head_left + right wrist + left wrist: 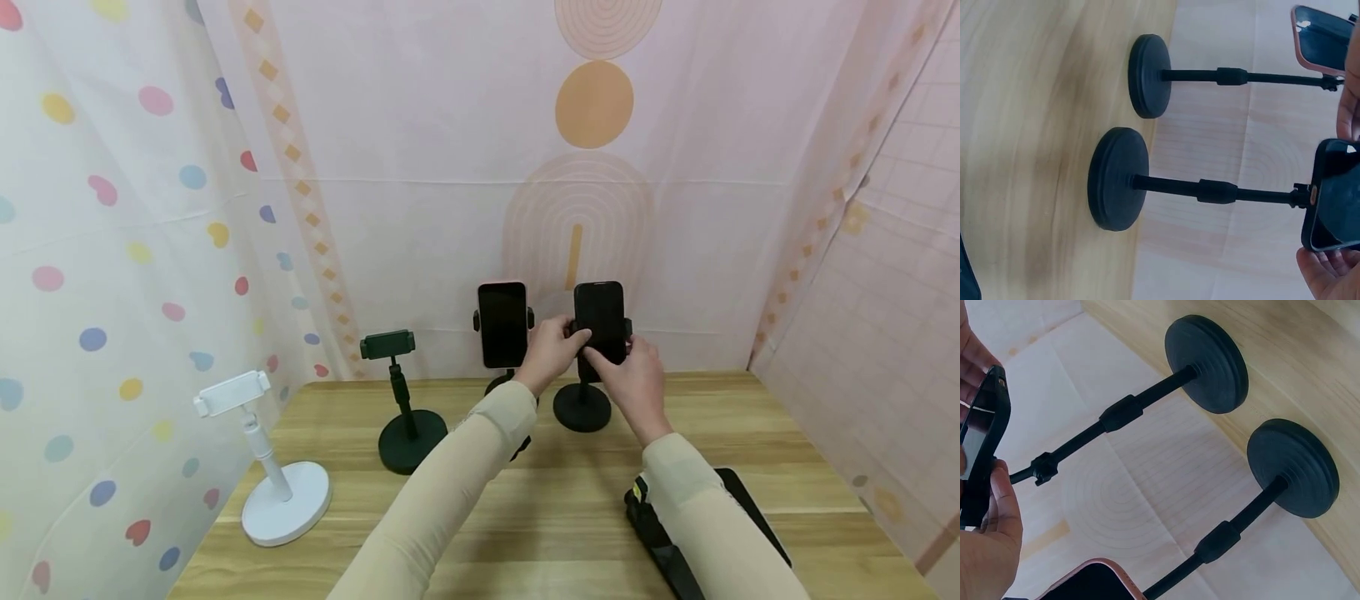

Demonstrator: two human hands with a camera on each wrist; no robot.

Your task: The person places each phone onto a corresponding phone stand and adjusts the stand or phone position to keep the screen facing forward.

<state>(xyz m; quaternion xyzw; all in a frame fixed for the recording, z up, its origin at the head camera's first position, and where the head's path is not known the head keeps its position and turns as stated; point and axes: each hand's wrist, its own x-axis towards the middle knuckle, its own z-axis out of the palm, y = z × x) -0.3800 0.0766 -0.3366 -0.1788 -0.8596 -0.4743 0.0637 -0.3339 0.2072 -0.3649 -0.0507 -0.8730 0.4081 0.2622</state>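
Observation:
A black smartphone (601,312) stands upright in the holder of a black phone stand (582,408). My left hand (551,355) holds the phone's left edge, thumb on the lower front. On the opposite edge my right hand (639,379) grips it, thumb likewise on the front and fingers at the side. In the right wrist view, fingers of both hands are on opposite edges of the phone (1338,194), with the stand's pole joining below it. A second phone with a pink edge (503,325) sits in a similar black stand (1149,78) just left.
Further left are a dark green phone stand (411,442) and a white one (286,504), both with no phone. A black flat case (750,508) lies partly under the right forearm. Patterned curtains (420,208) hang behind the wooden table (540,542).

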